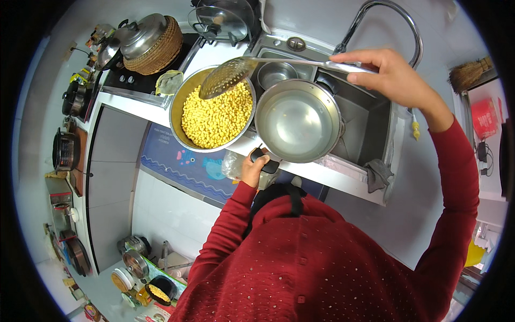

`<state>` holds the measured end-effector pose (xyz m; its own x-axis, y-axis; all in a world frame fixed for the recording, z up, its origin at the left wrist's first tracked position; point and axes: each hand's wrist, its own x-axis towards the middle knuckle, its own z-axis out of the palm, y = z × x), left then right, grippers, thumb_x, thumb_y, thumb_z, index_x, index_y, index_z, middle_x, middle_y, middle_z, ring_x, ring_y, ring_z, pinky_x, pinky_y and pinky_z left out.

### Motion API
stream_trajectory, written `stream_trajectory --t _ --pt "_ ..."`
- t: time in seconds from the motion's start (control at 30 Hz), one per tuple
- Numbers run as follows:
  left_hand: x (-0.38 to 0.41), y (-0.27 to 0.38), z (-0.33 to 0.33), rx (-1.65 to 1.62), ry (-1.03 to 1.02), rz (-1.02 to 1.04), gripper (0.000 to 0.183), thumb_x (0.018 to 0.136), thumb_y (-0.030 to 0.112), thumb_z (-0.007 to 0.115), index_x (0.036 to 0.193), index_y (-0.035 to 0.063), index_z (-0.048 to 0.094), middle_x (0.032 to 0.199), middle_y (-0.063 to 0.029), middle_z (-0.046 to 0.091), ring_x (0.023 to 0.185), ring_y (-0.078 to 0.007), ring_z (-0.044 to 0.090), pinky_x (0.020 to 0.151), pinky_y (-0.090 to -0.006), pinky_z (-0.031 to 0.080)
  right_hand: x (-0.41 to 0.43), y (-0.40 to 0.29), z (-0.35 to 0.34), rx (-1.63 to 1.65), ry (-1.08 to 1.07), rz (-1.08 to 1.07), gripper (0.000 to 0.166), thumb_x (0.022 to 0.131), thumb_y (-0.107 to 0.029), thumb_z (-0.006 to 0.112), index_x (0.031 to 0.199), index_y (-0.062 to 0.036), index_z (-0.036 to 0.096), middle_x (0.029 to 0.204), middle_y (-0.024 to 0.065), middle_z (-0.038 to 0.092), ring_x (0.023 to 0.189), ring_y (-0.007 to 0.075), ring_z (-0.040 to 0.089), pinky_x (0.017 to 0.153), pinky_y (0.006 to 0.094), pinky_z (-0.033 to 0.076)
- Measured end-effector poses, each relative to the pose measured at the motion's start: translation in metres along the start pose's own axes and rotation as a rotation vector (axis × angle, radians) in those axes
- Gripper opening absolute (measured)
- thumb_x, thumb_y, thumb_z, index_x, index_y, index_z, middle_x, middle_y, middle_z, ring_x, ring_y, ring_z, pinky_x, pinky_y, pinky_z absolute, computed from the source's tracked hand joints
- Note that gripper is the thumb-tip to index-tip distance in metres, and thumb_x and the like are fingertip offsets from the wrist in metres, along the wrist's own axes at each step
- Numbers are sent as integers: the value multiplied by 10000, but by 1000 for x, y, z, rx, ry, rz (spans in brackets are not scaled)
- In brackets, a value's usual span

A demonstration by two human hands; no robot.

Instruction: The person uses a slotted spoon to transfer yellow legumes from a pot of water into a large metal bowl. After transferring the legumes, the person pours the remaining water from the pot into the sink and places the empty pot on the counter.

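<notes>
In my right hand [382, 76] is the handle of a long metal skimmer [231, 76]. Its perforated bowl hangs tilted over a large metal pot [177, 131] of yellow soybeans [217, 116]. My left hand [256, 165] grips the black side handle [270, 164] of a steel pot [299, 155]. Cloudy liquid [299, 120] fills part of that steel pot, which sits at the front of the sink beside the soybean pot. The pot's far handle is partly visible over the sink.
Behind the steel pot, a small metal bowl [277, 74] stands in the double sink [362, 133]. A chrome faucet [418, 36] arches at its back. A grey cloth [378, 175] drapes over the counter edge. To the left are a stove [120, 82] and a lidded pot in a woven basket [155, 56].
</notes>
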<state>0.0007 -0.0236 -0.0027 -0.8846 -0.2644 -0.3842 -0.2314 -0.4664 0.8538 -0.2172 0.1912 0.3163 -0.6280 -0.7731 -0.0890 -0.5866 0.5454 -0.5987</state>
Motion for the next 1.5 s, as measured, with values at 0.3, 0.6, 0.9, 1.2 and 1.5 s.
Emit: stream_trajectory --t 0.3,0.6,0.9,1.2,1.5 --pt "0 3 4 -19 16 1 306 775 162 626 1018 -21 590 834 -10 579 736 -88 538 699 -236 450 -5 -1 26 13 136 -123 342 836 -180 597 1170 -111 618 949 87 673 738 156 592 692 277 478" --pt "1 0 3 -22 8 -12 294 779 159 617 1020 -8 590 824 9 565 741 -84 519 712 -234 434 -65 22 -7 75 63 297 354 840 -149 604 1193 -121 609 636 -27 506 561 33 431 504 198 351" --pt "0 5 2 29 -4 -31 353 767 198 623 1036 -23 565 875 -14 540 782 -113 522 720 -249 433 -75 51 41 -293 141 72 338 824 -134 608 1159 -96 606 1002 136 661 753 267 624 709 301 482" --pt "1 5 2 -2 -26 -17 301 781 173 615 1018 -6 569 866 -9 545 782 -108 528 713 -249 436 -60 65 65 -426 100 9 346 819 -174 598 1161 -123 611 898 145 657 740 311 601 663 379 472" --pt "3 -1 -2 -27 -42 -12 278 784 162 603 1009 2 572 876 -12 554 779 -110 535 717 -252 440 -47 54 61 -506 18 107 335 828 -179 586 1159 -134 613 811 149 646 722 314 598 644 392 467"
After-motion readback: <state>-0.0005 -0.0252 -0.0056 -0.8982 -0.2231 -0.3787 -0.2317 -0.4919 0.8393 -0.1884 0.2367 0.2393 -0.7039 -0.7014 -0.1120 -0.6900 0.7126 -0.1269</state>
